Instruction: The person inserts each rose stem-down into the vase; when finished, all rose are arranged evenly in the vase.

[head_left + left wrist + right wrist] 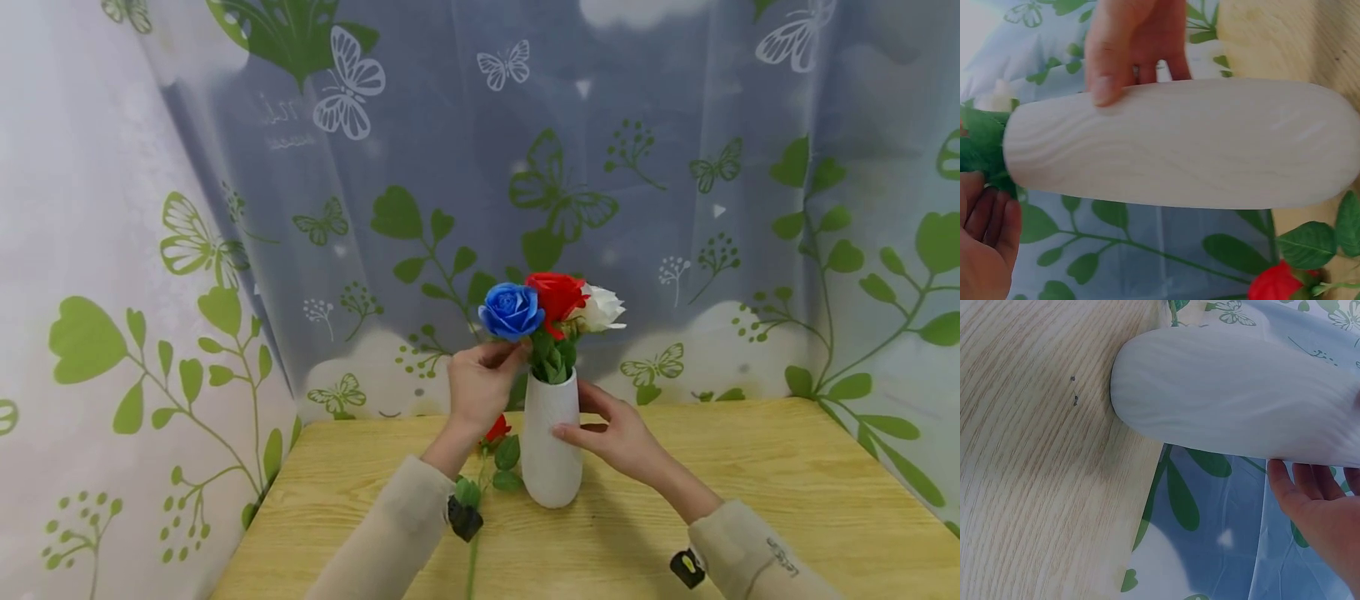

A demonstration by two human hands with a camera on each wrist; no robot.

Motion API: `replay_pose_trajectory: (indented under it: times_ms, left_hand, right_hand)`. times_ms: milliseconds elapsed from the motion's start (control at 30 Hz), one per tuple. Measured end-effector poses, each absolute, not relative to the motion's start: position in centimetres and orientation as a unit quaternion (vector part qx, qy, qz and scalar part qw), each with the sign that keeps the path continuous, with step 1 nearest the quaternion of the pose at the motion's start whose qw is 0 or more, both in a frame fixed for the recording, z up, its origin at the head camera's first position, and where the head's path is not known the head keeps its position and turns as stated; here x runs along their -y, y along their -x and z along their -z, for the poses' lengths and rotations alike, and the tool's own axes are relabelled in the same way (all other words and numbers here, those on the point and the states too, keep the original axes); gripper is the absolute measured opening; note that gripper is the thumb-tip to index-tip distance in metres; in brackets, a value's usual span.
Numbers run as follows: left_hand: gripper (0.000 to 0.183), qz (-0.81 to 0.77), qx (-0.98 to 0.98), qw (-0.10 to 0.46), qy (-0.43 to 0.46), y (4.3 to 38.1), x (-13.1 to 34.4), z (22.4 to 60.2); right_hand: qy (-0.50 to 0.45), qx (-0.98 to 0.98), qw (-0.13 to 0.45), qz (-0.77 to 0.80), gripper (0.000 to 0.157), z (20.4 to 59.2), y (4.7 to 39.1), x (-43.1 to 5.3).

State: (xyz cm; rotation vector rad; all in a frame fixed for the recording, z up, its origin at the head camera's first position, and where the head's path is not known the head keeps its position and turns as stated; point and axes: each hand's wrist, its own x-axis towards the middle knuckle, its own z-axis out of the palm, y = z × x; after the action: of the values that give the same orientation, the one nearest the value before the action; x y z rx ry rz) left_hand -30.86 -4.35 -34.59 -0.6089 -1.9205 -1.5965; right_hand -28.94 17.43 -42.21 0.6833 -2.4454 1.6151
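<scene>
A white textured vase (pixel 552 446) stands upright on the wooden table. In its mouth are a red rose (pixel 557 298) and a white rose (pixel 602 308), with green leaves at the rim. My left hand (pixel 482 383) pinches a blue rose (pixel 512 312) just under its bloom, left of the red one. Its stem is hidden behind the fingers and leaves. My right hand (pixel 618 429) holds the upper part of the vase from the right, thumb in front and fingers round the back. The left wrist view shows that thumb (pixel 1107 87) against the vase wall.
Another red rose (pixel 497 430) lies on the table (pixel 360 492) left of the vase, its leafy stem running toward the front edge, partly behind my left sleeve. A patterned curtain (pixel 420 125) hangs behind the table and down its sides.
</scene>
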Motion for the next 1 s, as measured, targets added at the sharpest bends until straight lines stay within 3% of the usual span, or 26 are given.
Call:
replay_pose_trajectory:
  times_ms: [1000]
  left_hand:
    - [0.013,0.611,0.736,0.198,0.214,31.2,5.1,37.1]
  right_hand:
    - [-0.226,0.816,0.063,-0.529,0.076,42.1,28.8,-17.4]
